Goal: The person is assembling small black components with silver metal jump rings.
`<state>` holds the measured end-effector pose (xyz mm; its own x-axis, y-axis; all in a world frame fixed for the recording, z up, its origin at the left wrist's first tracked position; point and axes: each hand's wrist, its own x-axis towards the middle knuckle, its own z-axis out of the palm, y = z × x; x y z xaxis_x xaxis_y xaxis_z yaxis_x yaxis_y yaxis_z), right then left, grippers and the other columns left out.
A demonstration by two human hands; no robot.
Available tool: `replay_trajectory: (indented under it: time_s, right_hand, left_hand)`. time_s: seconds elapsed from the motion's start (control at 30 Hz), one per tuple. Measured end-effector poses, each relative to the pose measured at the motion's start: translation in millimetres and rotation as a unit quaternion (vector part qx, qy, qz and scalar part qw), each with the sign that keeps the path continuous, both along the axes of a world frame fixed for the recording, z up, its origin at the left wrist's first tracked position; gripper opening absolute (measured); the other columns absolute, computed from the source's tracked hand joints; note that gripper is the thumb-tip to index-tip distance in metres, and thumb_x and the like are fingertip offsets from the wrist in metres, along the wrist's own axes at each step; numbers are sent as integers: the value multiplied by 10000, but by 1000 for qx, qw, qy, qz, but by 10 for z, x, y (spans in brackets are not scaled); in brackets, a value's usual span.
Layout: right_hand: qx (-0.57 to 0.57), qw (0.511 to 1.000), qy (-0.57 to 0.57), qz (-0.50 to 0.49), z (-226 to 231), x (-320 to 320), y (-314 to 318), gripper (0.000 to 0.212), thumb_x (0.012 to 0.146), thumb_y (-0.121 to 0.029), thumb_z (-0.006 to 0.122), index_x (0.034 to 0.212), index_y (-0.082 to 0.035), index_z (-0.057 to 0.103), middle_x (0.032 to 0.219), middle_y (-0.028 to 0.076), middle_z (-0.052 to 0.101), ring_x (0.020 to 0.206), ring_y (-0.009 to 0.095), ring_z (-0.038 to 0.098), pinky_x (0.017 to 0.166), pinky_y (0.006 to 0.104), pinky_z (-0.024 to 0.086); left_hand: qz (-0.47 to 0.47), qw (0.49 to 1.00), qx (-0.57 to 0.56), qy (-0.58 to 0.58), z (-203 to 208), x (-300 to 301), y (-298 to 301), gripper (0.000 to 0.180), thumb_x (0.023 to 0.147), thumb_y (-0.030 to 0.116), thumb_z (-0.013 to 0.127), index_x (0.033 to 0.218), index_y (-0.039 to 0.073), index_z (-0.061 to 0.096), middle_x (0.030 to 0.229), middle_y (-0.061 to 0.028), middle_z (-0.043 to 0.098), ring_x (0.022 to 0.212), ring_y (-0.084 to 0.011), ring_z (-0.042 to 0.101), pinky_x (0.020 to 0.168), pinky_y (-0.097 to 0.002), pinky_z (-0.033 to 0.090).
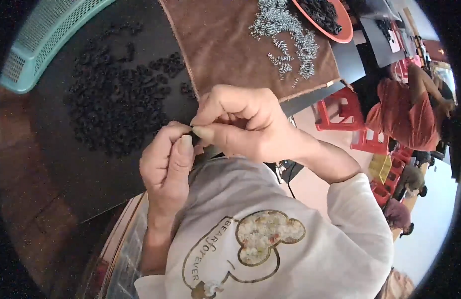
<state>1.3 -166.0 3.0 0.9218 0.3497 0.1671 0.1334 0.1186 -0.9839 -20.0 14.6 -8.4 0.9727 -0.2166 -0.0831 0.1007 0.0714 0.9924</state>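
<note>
My left hand (pixel 169 162) is closed in a pinch in front of my chest, thumb and forefinger together on a small black part (pixel 193 137). Most of that part is hidden by the fingers. Against it, fingertip to fingertip, is my right hand (pixel 248 119), its thumb and forefinger pressed together. Whatever sits in the right pinch is too small and covered to make out. Beyond my left hand a wide heap of small black parts (pixel 116 99) lies on the dark tabletop (pixel 81 184). Small silver coil springs (pixel 305 47) are scattered on a brown cloth (pixel 230 45).
A green plastic basket (pixel 46 47) stands at the far left. An orange-red bowl (pixel 346 25) of black pieces sits at the cloth's far right. Red plastic stools (pixel 340 112) stand at the right, where a person in red (pixel 407 119) and others are seated.
</note>
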Motion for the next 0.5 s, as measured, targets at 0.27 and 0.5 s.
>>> replay_trajectory:
  time_s: [0.27, 0.5]
  right_hand:
    - [24, 995, 87, 38, 35, -13, -4, 34, 923, 12, 599, 956, 8, 589, 809, 36, 643, 582, 42, 543, 513, 185, 418]
    - [-16, 979, 191, 76, 100, 91, -89, 102, 943, -83, 612, 990, 8, 616, 779, 42, 647, 600, 61, 570, 510, 203, 428]
  left_hand:
    - [-12, 999, 10, -34, -48, -17, 12, 225, 997, 217, 516, 1050, 13, 595, 778, 22, 526, 606, -47, 418, 519, -205, 327]
    - [12, 999, -26, -18, -66, -19, -26, 228, 1000, 218, 512, 1039, 12, 601, 750, 19, 526, 619, -53, 434, 534, -209, 345]
